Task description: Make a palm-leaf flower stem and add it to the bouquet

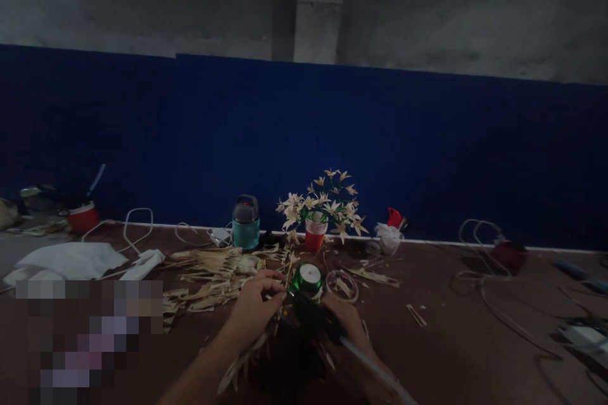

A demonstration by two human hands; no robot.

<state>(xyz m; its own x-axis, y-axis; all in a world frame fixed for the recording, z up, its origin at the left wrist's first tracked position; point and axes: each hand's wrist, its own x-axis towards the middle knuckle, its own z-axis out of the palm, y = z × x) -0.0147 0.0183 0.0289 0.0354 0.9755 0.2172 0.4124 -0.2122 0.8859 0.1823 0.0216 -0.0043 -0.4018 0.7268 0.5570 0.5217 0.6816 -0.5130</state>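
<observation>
Landmark: the red-and-white cup (pixel 315 235), which holds pale star-shaped flowers (pixel 332 205) on green stems.

Nearer to us than the cup, we find our right hand (pixel 346 317) wrapped around a black glue gun (pixel 316 319). A pale glue stick (pixel 375 368) juts from the gun's rear toward us; its nozzle points to the left, in front of the cup. Our left hand (pixel 258 305), in front of the cup and to its left, has thumb and forefinger drawn close together just beside the nozzle. We cannot tell whether they pinch a slim piece there; it is too small and dim.

Between the gun and the cup we note a green ribbon roll (pixel 308 277), and right of that, still in front of the cup, a clear ring (pixel 342 286). Dry husk strips (pixel 213 271) spread to the cup's left, with a teal container (pixel 246 232) behind them. To the cup's right sits a white plastic bag (pixel 389 238).
</observation>
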